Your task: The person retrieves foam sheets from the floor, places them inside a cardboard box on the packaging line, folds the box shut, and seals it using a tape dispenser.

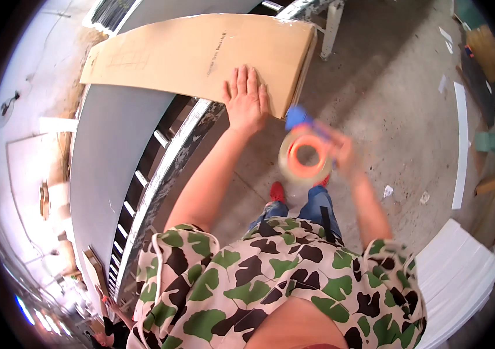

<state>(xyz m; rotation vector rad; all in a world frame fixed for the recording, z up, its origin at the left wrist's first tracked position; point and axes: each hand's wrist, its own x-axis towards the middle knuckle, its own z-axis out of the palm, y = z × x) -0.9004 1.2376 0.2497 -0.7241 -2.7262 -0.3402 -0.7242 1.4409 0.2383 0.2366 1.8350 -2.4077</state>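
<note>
A long, flat brown cardboard box (160, 55) lies across the conveyor, with a line of print on its top. My left hand (246, 103) rests flat on its near edge, fingers spread a little. In my right hand (342, 152) is a tape dispenser (299, 118) with a blue head and an orange hub carrying a roll of clear tape (285, 160). The dispenser's blue head is at the box's right end, by its near corner; whether it touches is blurred by motion. My right fingers are wrapped round the handle, partly smeared.
The conveyor has a grey belt (105, 139) and a worn white metal side rail (166, 160). White sheets (456, 273) are stacked at the lower right. Boards and a green roll (493, 142) lie at the far right. Another person (108, 334) is at the lower left.
</note>
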